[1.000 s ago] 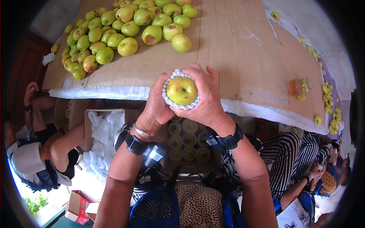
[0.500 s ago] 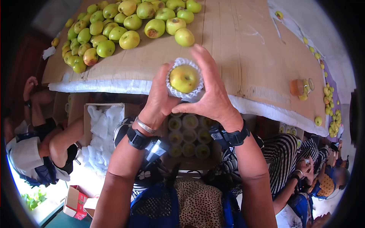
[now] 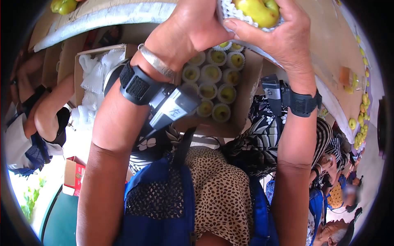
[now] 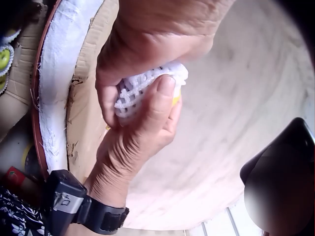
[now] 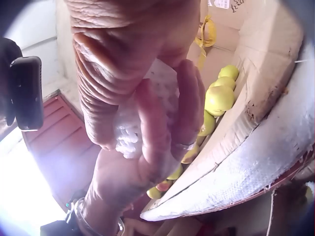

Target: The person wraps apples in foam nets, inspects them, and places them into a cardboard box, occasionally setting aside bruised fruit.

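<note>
A yellow-green apple (image 3: 258, 12) sits in a white foam net (image 3: 232, 13) at the top edge of the head view. My right hand (image 3: 287, 39) grips it from the right, its thumb across the near side of the net. On the other side my left hand (image 3: 193, 30) holds the net, its fingertips cut off by the frame. In the left wrist view, the right hand's thumb presses on the net (image 4: 133, 101). The right wrist view shows the left hand's fingers (image 5: 153, 128) curled over the net, with most of the apple hidden.
Below the hands stands a cardboard box (image 3: 248, 98) with several netted apples. Left of it, another box holds white foam nets (image 3: 92, 69). Loose apples (image 5: 220, 98) lie on the cardboard-covered table. A jar (image 3: 349, 78) stands at the right. People sit on both sides.
The head view has tipped downward, showing more of the box of netted apples. The hands and apple now appear higher and farther right. The right hand's fingers have closed in on the net.
</note>
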`<state>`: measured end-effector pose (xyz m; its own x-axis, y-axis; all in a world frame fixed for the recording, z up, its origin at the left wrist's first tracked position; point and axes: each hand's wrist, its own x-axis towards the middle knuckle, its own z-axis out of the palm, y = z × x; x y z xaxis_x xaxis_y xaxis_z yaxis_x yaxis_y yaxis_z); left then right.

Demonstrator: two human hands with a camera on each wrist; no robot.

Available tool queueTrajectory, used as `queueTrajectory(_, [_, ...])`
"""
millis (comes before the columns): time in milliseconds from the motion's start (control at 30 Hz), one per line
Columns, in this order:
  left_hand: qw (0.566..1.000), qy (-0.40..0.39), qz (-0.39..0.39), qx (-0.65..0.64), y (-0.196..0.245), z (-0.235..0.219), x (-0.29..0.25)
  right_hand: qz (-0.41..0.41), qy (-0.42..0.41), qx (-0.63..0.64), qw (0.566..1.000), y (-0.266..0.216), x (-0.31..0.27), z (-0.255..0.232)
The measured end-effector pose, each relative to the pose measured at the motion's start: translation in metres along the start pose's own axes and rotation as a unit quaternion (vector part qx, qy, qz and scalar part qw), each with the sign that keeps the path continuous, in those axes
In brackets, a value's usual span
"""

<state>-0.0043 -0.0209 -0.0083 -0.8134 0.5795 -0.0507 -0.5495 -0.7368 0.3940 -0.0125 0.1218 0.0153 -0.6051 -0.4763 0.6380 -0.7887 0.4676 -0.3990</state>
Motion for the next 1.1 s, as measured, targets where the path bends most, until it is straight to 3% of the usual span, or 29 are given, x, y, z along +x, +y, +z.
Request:
queueTrajectory(33, [0.999,-0.033,0.027,0.004,-0.005,-0.007,0.004,-0.002,-0.013,0.010,1.000,-0.001,-0.003,0.002])
queueTrajectory(133, [0.998,0.014,0.061,0.023,-0.020,-0.011,-0.002,0.010,-0.042,0.037,0.998,-0.004,-0.006,0.005])
queueTrajectory(367, [0.996,0.081,0.021,-0.010,-0.022,-0.024,-0.018,0.053,-0.072,0.035,0.995,-0.025,-0.010,0.012])
queueTrajectory(400, [0.991,0.074,0.102,0.052,-0.028,-0.018,-0.013,0.070,-0.087,0.034,0.993,-0.027,-0.012,0.012])
queueTrajectory(433, [0.981,0.144,0.089,0.098,-0.025,-0.014,-0.019,0.009,-0.071,0.017,0.997,-0.028,-0.010,0.007])
queueTrajectory(467, [0.963,0.213,0.079,0.143,-0.022,-0.009,-0.026,0.055,-0.055,0.053,0.996,-0.037,-0.010,0.004])
queueTrajectory(500, [0.967,0.216,0.094,0.102,-0.022,-0.001,-0.028,0.099,-0.034,0.091,0.990,-0.045,-0.010,0.000])
queueTrajectory(533, [0.967,0.158,0.119,0.162,-0.021,-0.003,-0.030,0.111,0.008,0.118,0.987,-0.041,-0.011,-0.006])
queueTrajectory(567, [0.975,0.179,0.110,0.069,-0.019,-0.004,-0.031,0.123,0.050,0.148,0.980,-0.033,-0.014,-0.016])
queueTrajectory(600, [0.975,0.199,0.098,-0.026,-0.015,0.002,-0.032,0.165,0.069,0.189,0.966,-0.029,-0.018,-0.019])
queueTrajectory(700, [0.979,0.174,0.103,-0.020,-0.010,-0.003,-0.034,0.341,0.085,0.325,0.878,-0.023,-0.031,-0.020])
queueTrajectory(800, [0.975,0.181,0.131,-0.015,-0.008,-0.001,-0.036,0.459,-0.021,0.416,0.785,-0.033,-0.038,-0.016])
queueTrajectory(867, [0.977,0.162,0.140,-0.019,-0.011,-0.009,-0.034,0.509,-0.061,0.520,0.683,-0.046,-0.035,-0.011])
queueTrajectory(1000, [0.965,0.216,0.144,0.038,-0.021,-0.002,-0.035,0.493,-0.035,0.563,0.663,-0.051,-0.042,0.000])
queueTrajectory(1100, [0.965,0.212,0.135,0.073,-0.029,0.001,-0.037,0.514,0.022,0.573,0.637,-0.060,-0.047,0.006])
